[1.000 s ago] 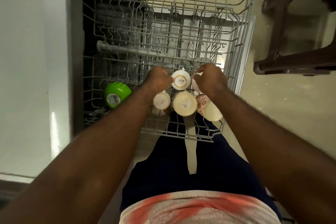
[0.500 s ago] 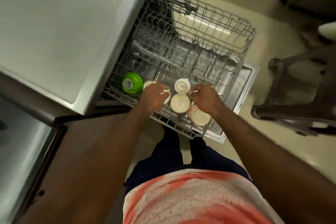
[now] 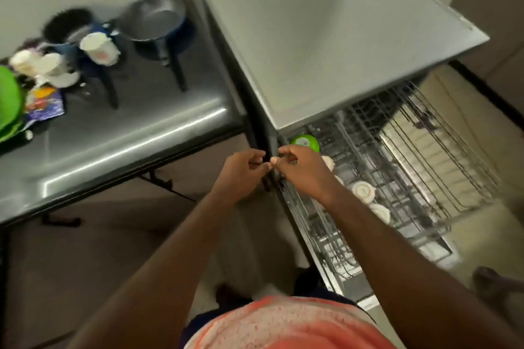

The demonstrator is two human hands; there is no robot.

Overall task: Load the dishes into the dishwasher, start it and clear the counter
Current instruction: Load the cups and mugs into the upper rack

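The dishwasher's wire rack (image 3: 411,167) is pulled out at the right, under the grey dishwasher top (image 3: 326,37). In it sit a green cup (image 3: 304,141) and several white cups (image 3: 363,191), bottoms up. My left hand (image 3: 241,170) and my right hand (image 3: 300,170) hover side by side in front of the dishwasher's left corner. Both have loosely curled fingers and hold nothing. On the steel counter (image 3: 127,133) at the left stand a grey pan (image 3: 154,18), a black pot (image 3: 68,25), white cups (image 3: 97,48) and a green bowl (image 3: 8,102).
A colourful packet (image 3: 44,102) lies on the counter beside the green bowl. A white saucer (image 3: 63,79) sits under one cup. A dark gap separates counter and dishwasher. Beige floor lies below, with a foot (image 3: 493,280) at the lower right.
Both hands have left the cups in the rack and drawn back to the left. The view has swung left, bringing the counter with its pans and cups into sight.
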